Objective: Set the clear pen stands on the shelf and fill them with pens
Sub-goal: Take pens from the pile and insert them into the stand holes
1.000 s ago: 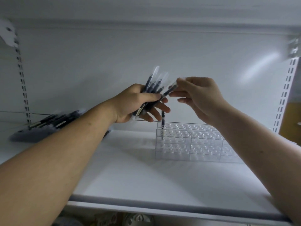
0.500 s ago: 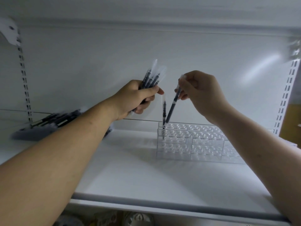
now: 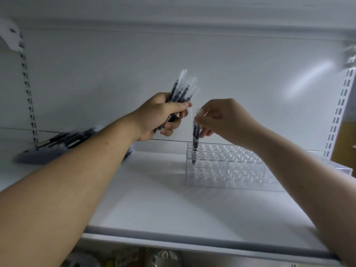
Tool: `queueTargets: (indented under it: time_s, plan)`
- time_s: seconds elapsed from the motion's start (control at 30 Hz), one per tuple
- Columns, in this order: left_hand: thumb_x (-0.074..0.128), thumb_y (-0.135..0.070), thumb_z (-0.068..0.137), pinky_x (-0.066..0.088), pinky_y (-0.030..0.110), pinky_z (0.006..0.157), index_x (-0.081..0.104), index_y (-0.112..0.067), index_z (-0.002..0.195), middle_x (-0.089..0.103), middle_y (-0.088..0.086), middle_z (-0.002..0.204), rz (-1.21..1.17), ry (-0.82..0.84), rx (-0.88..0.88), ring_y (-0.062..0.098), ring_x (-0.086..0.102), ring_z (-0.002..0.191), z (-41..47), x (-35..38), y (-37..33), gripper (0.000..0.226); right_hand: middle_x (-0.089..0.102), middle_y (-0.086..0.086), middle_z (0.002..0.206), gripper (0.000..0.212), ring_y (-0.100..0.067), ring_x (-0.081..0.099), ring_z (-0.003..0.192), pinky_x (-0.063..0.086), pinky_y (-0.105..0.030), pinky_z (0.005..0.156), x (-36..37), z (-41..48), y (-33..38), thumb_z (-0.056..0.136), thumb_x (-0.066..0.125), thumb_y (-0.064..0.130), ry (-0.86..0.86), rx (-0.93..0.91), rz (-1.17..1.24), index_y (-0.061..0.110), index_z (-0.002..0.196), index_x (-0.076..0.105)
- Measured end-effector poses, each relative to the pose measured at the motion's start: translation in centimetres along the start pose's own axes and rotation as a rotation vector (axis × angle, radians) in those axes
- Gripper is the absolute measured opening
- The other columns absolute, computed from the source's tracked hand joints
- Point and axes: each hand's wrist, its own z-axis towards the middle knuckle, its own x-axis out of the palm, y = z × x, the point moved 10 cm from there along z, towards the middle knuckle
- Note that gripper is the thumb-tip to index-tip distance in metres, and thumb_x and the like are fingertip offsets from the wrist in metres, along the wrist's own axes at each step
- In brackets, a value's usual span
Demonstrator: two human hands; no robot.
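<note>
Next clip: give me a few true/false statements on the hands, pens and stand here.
1. The left hand grips a bundle of pens. True.
2. The right hand is empty. False: it pinches a pen, upright at the back left corner of the stand.
3. The stand is full. False: most holes are empty.
4. Loose pens lie at the far left. True.
</note>
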Motion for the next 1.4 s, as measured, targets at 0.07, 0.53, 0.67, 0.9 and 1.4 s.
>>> queueTargets:
  time_s: [0.07, 0.53, 0.67, 0.9, 1.4]
  plan:
    - [0.053, -0.018, 0.11, 0.026, 0.027, 0.047, 0.06, -0.002, 0.122, 0.057, 0.002, 0.081, 0.0, -0.009, 0.015, 0.013, 0.035, 0.054, 0.0, 0.0, -0.2, 0.021, 0.079, 0.0, 0.073, 0.014, -0.016, 0.078, 0.071, 0.064, -0.047, 0.081, 0.0, -0.1, -0.1, 0.094, 0.078, 0.026, 0.02, 0.009, -0.016, 0.014, 0.092, 0.071]
    - [0.06, -0.023, 0.106, 0.063, 0.03, 0.068, 0.07, -0.005, 0.113, 0.081, 0.011, 0.103, 0.1, 0.061, 0.019, 0.028, 0.08, 0.091, -1.1, 1.8, -1.2, 0.022, 0.076, -0.017, 0.089, 0.016, -0.019, 0.066, 0.075, 0.047, -0.04, 0.067, -2.7, 0.0, 0.4, 0.094, 0.078, 0.026, -0.159, -0.065, 0.4, 0.01, 0.098, 0.08]
    - [0.057, -0.026, 0.107, 0.064, 0.033, 0.07, 0.07, -0.005, 0.114, 0.081, 0.013, 0.104, 0.086, 0.058, 0.004, 0.031, 0.08, 0.094, -1.2, 1.8, -1.1, 0.026, 0.078, -0.011, 0.093, 0.015, -0.024, 0.075, 0.087, 0.046, -0.038, 0.07, -2.7, 0.2, -0.3, 0.097, 0.074, 0.017, -0.174, -0.013, 0.531, 0.003, 0.103, 0.078]
    - [0.058, -0.03, 0.106, 0.052, 0.031, 0.051, 0.069, -0.004, 0.104, 0.07, 0.007, 0.073, 0.13, -0.016, 0.037, 0.019, 0.055, 0.047, -0.8, 0.8, -1.1, 0.028, 0.071, -0.01, 0.08, 0.015, -0.028, 0.073, 0.073, 0.048, -0.029, 0.061, -5.6, 0.2, -1.1, 0.107, 0.053, 0.005, -0.369, 0.02, 0.811, 0.0, 0.102, 0.066]
    - [0.047, -0.023, 0.107, 0.021, 0.021, 0.043, 0.057, -0.01, 0.118, 0.036, 0.002, 0.072, -0.147, 0.126, -0.083, 0.013, 0.021, 0.051, -0.1, 1.3, 0.7, 0.02, 0.073, -0.003, 0.083, 0.019, -0.02, 0.072, 0.068, 0.058, -0.026, 0.065, -4.9, 0.7, -0.8, 0.105, 0.048, 0.006, -0.342, -0.084, 0.07, 0.008, 0.107, 0.066]
